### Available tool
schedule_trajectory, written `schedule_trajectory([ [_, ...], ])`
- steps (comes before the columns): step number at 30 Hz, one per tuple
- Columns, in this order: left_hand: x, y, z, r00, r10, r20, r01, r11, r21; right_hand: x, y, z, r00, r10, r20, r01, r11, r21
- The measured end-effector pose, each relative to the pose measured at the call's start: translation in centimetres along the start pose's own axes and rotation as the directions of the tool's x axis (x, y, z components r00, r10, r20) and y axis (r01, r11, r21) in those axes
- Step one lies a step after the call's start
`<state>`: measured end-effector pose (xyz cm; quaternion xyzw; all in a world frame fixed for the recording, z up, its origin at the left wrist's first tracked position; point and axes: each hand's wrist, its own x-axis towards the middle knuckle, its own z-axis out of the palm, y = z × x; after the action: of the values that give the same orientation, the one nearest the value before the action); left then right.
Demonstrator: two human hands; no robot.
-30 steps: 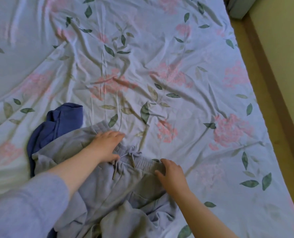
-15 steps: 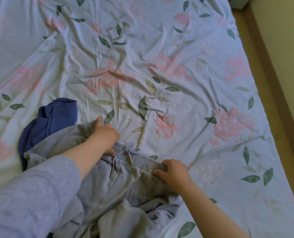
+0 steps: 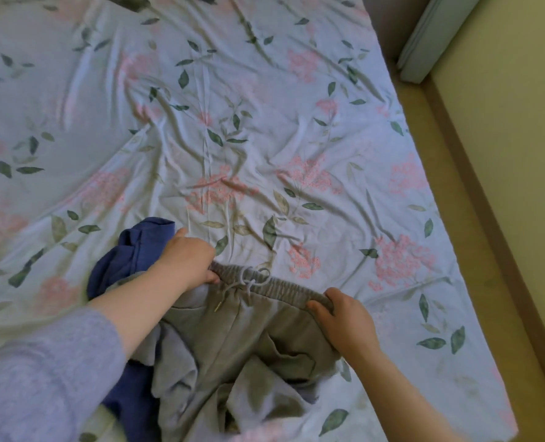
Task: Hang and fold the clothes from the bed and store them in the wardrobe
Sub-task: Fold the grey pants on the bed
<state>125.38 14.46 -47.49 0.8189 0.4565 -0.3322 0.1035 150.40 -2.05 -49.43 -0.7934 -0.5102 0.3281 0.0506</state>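
Grey sweatpants (image 3: 252,339) with an elastic waistband and a tied drawstring lie crumpled on the near part of the bed. My left hand (image 3: 190,261) grips the left end of the waistband. At the right end, my right hand (image 3: 344,320) grips the same waistband, which is stretched between the two hands. A dark blue garment (image 3: 137,250) lies bunched under and to the left of the sweatpants, partly hidden by my left arm.
The bed carries a pale blue floral sheet (image 3: 265,122), wrinkled across its middle. Its right edge runs along a tan floor strip (image 3: 475,218) and a yellow-green wall. A pale folded item (image 3: 430,36) leans at the top right corner.
Both hands went from resting flat on the sweatpants to gripping the waistband ends and pulling it taut. The view has tilted up, showing more of the far bed.
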Motion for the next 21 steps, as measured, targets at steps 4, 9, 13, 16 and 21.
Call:
schedule_trajectory([
  [4,-4.3,-1.2,-6.3,0.989,-0.015,-0.149,-0.004,0.993,-0.122,-1.4,-3.0,-7.1,0.990,-0.024,-0.136,0.028,0.999,0.027],
  [9,-11.2,-2.6,-16.3,0.916,-0.035,-0.399,-0.039,0.983,-0.177,-4.4,-7.0,-17.8,0.933,-0.084,-0.351,0.092,0.996,0.008],
  [13,-17.2,-3.9,-24.2,0.862,-0.035,-0.506,-0.080,0.976,-0.202,-7.9,-10.4,-26.6,0.842,-0.159,-0.516,0.161,0.986,-0.043],
  [16,-21.4,-4.8,-29.3,0.812,-0.022,-0.583,-0.119,0.972,-0.201,-10.9,-12.9,-32.6,0.737,-0.212,-0.642,0.194,0.976,-0.099],
  [21,-27.0,-5.6,-35.1,0.751,-0.030,-0.659,-0.094,0.984,-0.152,-15.1,-15.8,-39.8,0.562,-0.259,-0.785,0.216,0.963,-0.163],
])
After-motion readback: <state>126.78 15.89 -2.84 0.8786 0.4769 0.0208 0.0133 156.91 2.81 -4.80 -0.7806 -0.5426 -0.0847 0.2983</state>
